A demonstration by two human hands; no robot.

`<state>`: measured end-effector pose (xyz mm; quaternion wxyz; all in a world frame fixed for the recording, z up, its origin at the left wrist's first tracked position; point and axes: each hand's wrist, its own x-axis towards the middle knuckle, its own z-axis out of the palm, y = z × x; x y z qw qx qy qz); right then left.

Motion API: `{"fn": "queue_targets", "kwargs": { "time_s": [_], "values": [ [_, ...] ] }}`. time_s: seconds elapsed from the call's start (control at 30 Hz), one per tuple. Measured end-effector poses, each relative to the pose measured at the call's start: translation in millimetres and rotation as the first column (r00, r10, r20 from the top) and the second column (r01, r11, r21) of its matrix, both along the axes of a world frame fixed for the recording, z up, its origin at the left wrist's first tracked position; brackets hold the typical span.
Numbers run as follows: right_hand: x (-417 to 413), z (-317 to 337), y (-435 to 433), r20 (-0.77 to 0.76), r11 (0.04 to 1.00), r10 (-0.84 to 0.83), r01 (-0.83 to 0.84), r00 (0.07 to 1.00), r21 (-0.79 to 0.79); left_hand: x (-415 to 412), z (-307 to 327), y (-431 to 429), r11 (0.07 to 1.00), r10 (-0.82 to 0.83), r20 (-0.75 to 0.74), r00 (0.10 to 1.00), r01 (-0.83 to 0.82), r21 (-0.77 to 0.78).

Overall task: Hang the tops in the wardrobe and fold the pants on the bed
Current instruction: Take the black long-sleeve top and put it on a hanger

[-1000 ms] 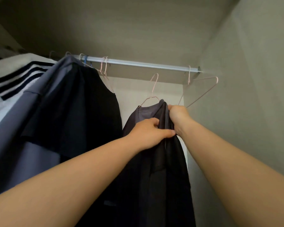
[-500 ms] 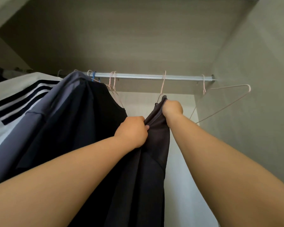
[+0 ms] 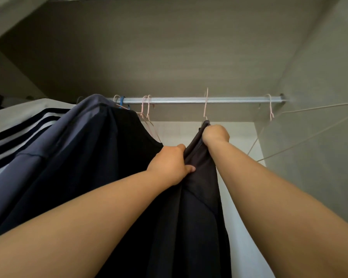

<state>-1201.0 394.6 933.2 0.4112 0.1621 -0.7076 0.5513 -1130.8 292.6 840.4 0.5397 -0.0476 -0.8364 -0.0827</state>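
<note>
The right hand [image 3: 215, 134] is gripping the neck of the dark grey top [image 3: 201, 177] just under its pink hanger hook [image 3: 205, 103], while the left hand [image 3: 169, 164] is clutching the same top lower down, thumb pressing across the fabric. The hook is now sitting over the wardrobe rail [image 3: 229, 99], right of its middle, whereas a second ago it was hanging below it. An empty hanger [image 3: 309, 129] is dangling at the rail's right end.
</note>
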Motion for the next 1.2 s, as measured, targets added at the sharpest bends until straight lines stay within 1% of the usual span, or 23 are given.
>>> {"fn": "queue_targets", "kwargs": {
  "time_s": [0.03, 0.1, 0.2, 0.27, 0.37, 0.47, 0.57, 0.63, 0.7, 0.8, 0.87, 0.93, 1.0, 1.07, 1.13, 1.2],
  "values": [
    [-1, -1, -3, -0.003, 1.0, 0.03, -0.03, 1.0, 0.002, 0, 0, -2, 1.0, 0.007, 0.003, 1.0, -0.006, -0.002],
    [-2, 1, -11, -0.031, 0.989, 0.151, -0.151, 0.988, -0.009, 1, 0, -5, 1.0, 0.013, -0.002, 1.0, -0.013, -0.005],
    [-4, 4, -23, -0.028, 0.949, 0.313, -0.311, 0.949, 0.053, 11, 6, -9, 0.999, 0.029, -0.028, 0.999, -0.029, -0.016],
    [-5, -2, -31, -0.019, 0.925, 0.367, -0.363, 0.93, 0.112, 21, 10, -12, 0.999, 0.041, -0.024, 0.999, -0.041, -0.011],
    [-1, -9, -43, -0.028, 0.891, 0.438, -0.43, 0.898, 0.143, 35, 16, -17, 0.998, 0.052, -0.031, 0.998, -0.051, 0.024],
    [-5, -3, -58, -0.039, 0.896, 0.428, -0.419, 0.903, 0.147, 51, 24, -25, 0.993, 0.095, -0.069, 0.993, -0.09, 0.073],
    [2, -17, -62, -0.063, 0.94, 0.289, -0.27, 0.955, 0.207, 75, 31, -33, 0.976, 0.205, -0.088, 0.975, -0.197, 0.088],
    [-10, -28, -61, -0.067, 0.94, 0.283, -0.263, 0.957, 0.216, 90, 33, -37, 0.957, 0.288, -0.106, 0.952, -0.283, 0.064],
    [-22, -40, -65, -0.021, 0.913, 0.346, -0.331, 0.938, 0.24, 101, 34, -41, 0.94, 0.342, -0.092, 0.935, -0.338, 0.05],
    [-28, -52, -72, 0.057, 0.838, 0.456, -0.45, 0.888, 0.308, 109, 32, -44, 0.926, 0.378, -0.061, 0.924, -0.378, 0.02],
    [-26, -58, -71, 0.049, 0.799, 0.516, -0.501, 0.855, 0.334, 106, 25, -44, 0.909, 0.417, -0.038, 0.908, -0.417, -0.017],
    [-23, -62, -68, 0.036, 0.789, 0.532, -0.51, 0.846, 0.343, 99, 16, -41, 0.88, 0.473, -0.018, 0.881, -0.473, -0.045],
    [-16, -67, -66, 0.068, 0.768, 0.549, -0.535, 0.833, 0.351, 95, 7, -36, 0.874, 0.485, -0.014, 0.874, -0.485, -0.01],
    [-7, -75, -67, 0.122, 0.726, 0.581, -0.58, 0.805, 0.369, 96, -1, -32, 0.865, 0.501, -0.045, 0.864, -0.501, 0.014],
    [-1, -84, -70, 0.179, 0.674, 0.603, -0.617, 0.777, 0.407, 98, -8, -30, 0.813, 0.575, -0.088, 0.813, -0.58, -0.053],
    [2, -92, -72, 0.206, 0.649, 0.614, -0.636, 0.762, 0.417, 100, -14, -33, 0.74, 0.652, -0.1, 0.752, -0.659, -0.135]
  ]
}}
